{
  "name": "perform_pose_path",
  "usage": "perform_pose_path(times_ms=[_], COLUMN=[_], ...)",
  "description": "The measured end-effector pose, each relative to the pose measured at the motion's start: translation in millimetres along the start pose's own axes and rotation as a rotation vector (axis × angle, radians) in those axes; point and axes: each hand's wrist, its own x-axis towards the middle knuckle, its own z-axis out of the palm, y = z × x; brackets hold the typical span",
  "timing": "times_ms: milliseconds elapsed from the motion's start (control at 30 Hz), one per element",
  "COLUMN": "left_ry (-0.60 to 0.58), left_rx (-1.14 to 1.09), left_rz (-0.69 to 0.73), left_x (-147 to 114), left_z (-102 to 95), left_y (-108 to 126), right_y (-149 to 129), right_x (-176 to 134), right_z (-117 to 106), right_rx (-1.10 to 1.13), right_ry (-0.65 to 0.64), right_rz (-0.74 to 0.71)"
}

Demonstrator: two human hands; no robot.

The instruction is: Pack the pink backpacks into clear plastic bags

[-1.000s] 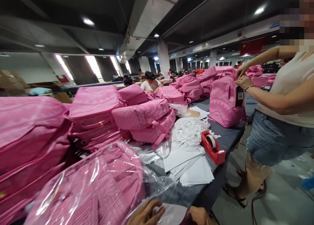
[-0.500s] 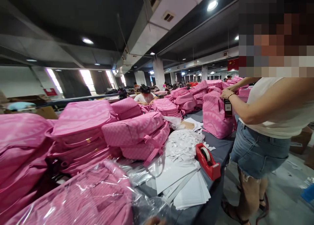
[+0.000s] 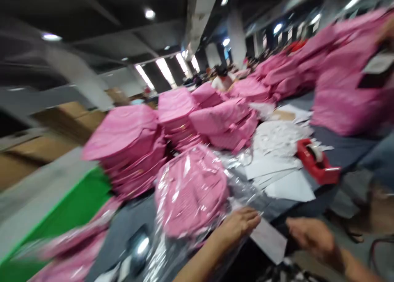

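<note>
1. My left hand (image 3: pixel 238 226) lies flat on the clear bag (image 3: pixel 215 204) at six o'clock, fingers a bit apart, holding its open end down.
2. My right hand (image 3: pixel 310 237) is at five o'clock near a white paper (image 3: pixel 269 241). It is too blurry to tell its fingers.
3. The pink backpack (image 3: pixel 191 189) sits inside the clear bag on the bench (image 3: pixel 338 150).
4. Papers (image 3: pixel 277 171) and a red tape holder (image 3: pixel 317 167) lie at two o'clock.
5. Pink stacks (image 3: pixel 172 122) crowd twelve o'clock.

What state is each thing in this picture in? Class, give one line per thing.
Bagged backpack: lying flat, wrapped in clear plastic.
Left hand: resting on the plastic's edge.
Right hand: open, holding nothing, blurred.
White sheet: lying between the hands.
Tape dispenser: upright on table, roll loaded.
Backpack stacks: unwrapped, piled.
</note>
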Motion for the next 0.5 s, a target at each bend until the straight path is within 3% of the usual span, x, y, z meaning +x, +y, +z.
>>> perform_pose_path(times_ms=[133,200,267,333,433,500], left_ry=[-0.011,0.049,0.203,0.404,0.622,0.673], left_rx=[0.030,-0.023,-0.121,-0.222,-0.260,-0.247], left_rz=[-0.008,-0.078,-0.216,-0.454,-0.818,-0.920], left_x=[-27.4,-39.8,-47.3,-46.7,-28.1,-5.5], left_z=[-2.2,2.8,3.3,-3.5,-21.5,-29.6], left_y=[11.7,15.7,17.6,14.5,-1.8,-19.3], right_y=[-30.8,-44.7,-56.4,-63.0,-62.9,-59.5], right_x=[57.0,95.1,130.6,162.1,196.7,206.3], right_z=[56.7,81.6,98.5,103.8,94.0,83.7], right_rx=[-0.170,-0.176,-0.072,0.072,0.134,0.022], right_ry=[0.012,0.027,0.037,0.056,0.128,0.195], right_rz=[-0.368,-0.480,-0.443,-0.311,-0.197,-0.237])
